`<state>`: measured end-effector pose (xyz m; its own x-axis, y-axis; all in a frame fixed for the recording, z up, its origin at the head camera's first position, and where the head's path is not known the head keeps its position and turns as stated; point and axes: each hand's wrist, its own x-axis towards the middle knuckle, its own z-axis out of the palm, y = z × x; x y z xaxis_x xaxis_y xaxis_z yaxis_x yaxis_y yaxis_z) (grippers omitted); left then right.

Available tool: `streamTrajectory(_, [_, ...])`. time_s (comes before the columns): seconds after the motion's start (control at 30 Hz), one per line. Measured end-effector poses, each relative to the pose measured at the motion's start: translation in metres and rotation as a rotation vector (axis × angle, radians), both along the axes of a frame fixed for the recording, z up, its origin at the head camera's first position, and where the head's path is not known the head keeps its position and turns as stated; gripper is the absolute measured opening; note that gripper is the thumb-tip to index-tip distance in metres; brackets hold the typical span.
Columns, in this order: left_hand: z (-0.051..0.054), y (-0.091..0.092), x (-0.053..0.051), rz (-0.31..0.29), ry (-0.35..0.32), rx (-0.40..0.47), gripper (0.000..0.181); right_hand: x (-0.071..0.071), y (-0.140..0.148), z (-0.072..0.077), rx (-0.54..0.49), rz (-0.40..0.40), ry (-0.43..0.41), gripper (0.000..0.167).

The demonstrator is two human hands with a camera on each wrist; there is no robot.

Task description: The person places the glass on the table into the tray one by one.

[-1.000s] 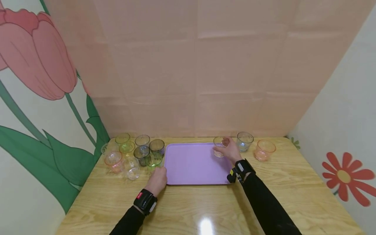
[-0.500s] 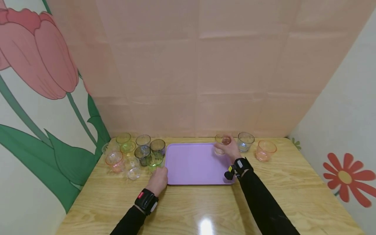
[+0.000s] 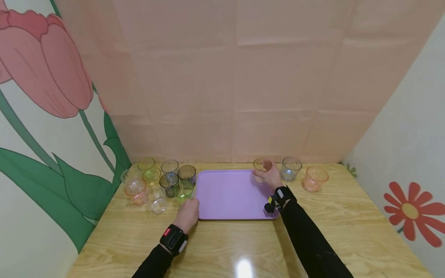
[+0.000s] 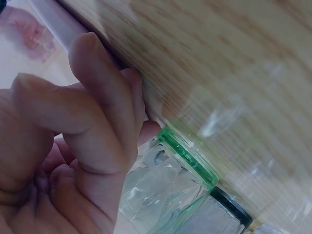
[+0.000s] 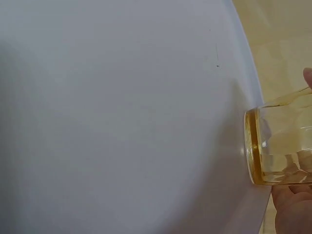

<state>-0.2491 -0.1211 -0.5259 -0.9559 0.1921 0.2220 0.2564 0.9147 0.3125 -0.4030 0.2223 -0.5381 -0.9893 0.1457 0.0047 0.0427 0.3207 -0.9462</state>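
Observation:
A lilac tray lies flat in the middle of the wooden table. At its front left corner my left hand holds the rim; in the left wrist view the fingers are curled against the tray's edge. A green-rimmed glass stands close beside that hand. Over the tray's back right corner, my right hand grips a clear yellow tumbler by its sides. The tumbler's base is at the tray's edge; I cannot tell whether it touches. Part of the right hand is out of its wrist view.
Several tinted glasses crowd the table's left side, among them a pink one, a dark grey one and a clear one. Right of the tray stand a bluish glass and an orange-pink glass. A papered wall rises behind.
My right hand has shifted slightly back and to the right with the yellow tumbler. The left hand and the tray stay where they were.

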Motion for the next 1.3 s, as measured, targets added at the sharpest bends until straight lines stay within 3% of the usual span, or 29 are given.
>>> streamTrajectory(0.13, [0.002, 0.0, 0.0, 0.002, -0.009, 0.001, 0.012, -0.002, 0.002, 0.0, 0.025, -0.02, -0.02, 0.091])
streamTrajectory(0.37, [0.007, 0.001, 0.002, 0.019, -0.057, 0.0, 0.012, 0.0, -0.001, -0.001, 0.015, -0.012, 0.022, 0.087])
streamTrajectory(1.07, [0.002, 0.002, 0.004, -0.012, 0.016, -0.023, 0.014, 0.003, 0.007, -0.007, -0.104, 0.116, 0.085, 0.099])
streamTrajectory(1.3, [0.005, 0.0, 0.003, -0.013, -0.007, -0.018, 0.014, 0.008, 0.014, -0.006, -0.064, 0.147, 0.079, 0.102])
